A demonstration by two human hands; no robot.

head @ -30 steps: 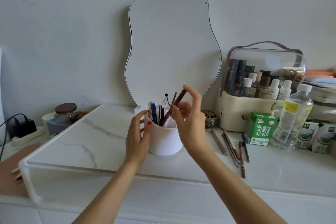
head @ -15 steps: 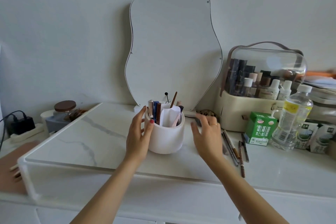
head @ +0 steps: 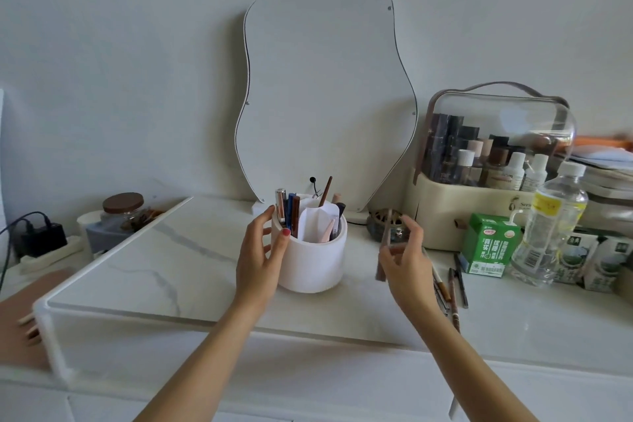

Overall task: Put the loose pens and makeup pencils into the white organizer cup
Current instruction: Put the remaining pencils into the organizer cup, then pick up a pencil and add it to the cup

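A glossy white marble-veined countertop (head: 144, 271) runs along a plain pale wall, with a wavy-edged mirror (head: 325, 89) leaning behind the smooth, round white organizer cup (head: 311, 267). The left hand (head: 260, 250) clasps the cup's side. The right hand (head: 407, 257) pinches a blurred brown makeup pencil (head: 384, 247) just right of the cup, more loose pencils (head: 454, 288) lying on the counter beside it.

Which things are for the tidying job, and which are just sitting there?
For the job:
cup
pencil held in the right hand
left hand on the cup
loose pencils

Just sitting there:
mirror
makeup case
green carton
bottle
jar
charger
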